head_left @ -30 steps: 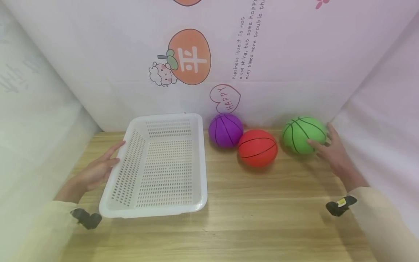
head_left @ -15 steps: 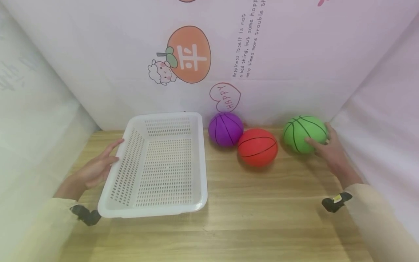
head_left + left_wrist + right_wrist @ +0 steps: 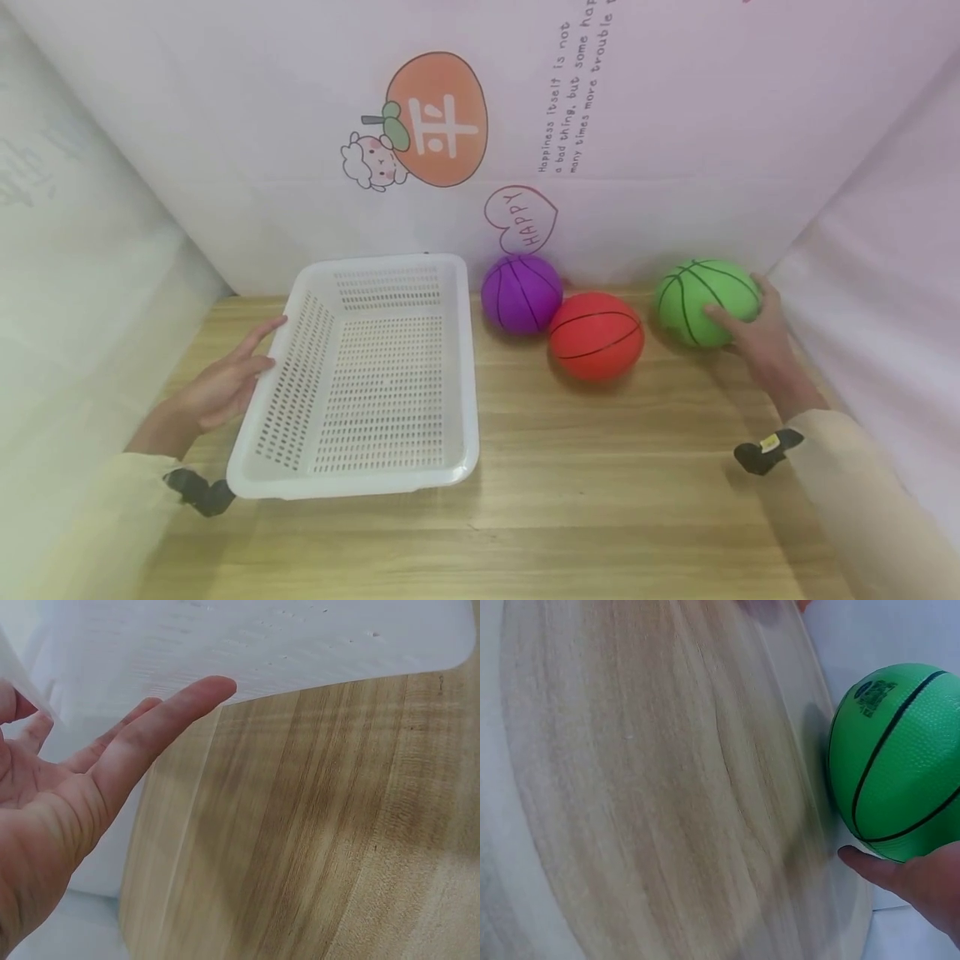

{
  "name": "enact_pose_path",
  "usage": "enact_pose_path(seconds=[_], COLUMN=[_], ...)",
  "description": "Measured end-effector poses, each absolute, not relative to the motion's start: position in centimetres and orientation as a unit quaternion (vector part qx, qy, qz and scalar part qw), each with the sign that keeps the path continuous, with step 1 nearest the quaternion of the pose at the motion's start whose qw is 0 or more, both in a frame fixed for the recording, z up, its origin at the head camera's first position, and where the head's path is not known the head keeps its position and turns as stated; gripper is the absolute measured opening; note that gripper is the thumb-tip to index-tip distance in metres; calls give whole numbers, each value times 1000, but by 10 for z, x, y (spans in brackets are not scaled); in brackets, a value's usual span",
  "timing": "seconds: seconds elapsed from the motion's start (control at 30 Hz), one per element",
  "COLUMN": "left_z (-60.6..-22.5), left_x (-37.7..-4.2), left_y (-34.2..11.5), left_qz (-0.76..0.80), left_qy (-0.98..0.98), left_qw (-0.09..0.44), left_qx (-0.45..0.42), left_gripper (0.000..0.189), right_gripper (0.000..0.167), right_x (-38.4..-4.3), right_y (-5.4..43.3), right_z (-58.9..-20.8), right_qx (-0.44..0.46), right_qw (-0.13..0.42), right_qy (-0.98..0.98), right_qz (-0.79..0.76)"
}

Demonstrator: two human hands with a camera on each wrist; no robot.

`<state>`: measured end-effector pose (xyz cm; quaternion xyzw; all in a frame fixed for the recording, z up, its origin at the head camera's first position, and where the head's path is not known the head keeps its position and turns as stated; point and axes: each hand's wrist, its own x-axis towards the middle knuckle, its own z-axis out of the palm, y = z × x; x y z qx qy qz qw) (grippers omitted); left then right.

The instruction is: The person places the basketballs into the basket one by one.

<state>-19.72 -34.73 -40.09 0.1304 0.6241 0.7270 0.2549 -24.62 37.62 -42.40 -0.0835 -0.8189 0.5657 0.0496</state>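
A white perforated plastic basket [image 3: 378,392] sits on the left of the wooden table in the head view. My left hand [image 3: 225,385] grips its left rim, with some fingers [image 3: 161,724] stretched along the outer wall in the left wrist view. Over on the right, my right hand [image 3: 761,337] holds a green toy basketball [image 3: 701,304], thumb at its front and fingers round its right side. In the right wrist view a finger lies under the green ball [image 3: 900,765]. A red ball [image 3: 596,336] and a purple ball [image 3: 521,294] rest side by side between basket and green ball.
Behind the balls rises a white printed cloth wall [image 3: 652,158]. More cloth encloses the left and right sides, close beside both arms. The wooden tabletop [image 3: 600,508] extends in front of the balls.
My right hand has closed further round the green ball, which has shifted slightly right. The left hand stays at the basket's rim; the basket, red ball and purple ball stay put.
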Motion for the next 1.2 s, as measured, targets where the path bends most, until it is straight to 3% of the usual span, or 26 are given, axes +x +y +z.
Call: enact_pose_path(seconds=[0.37, 0.77, 1.2], left_z=[-402, -401, -403], left_x=[-198, -198, -199], left_y=[-348, -346, -348], left_qz=[722, 728, 752], left_qy=[630, 621, 586], left_qw=[253, 258, 265], left_qx=[131, 136, 145], left_gripper=[66, 65, 64], right_gripper=[80, 93, 87], right_x=[-249, -247, -259], right_y=[379, 373, 366], right_z=[-426, -427, -433], right_qx=[-72, -63, -59], right_qw=[40, 31, 55], right_qy=[-742, -747, -798], right_qz=[666, 661, 598])
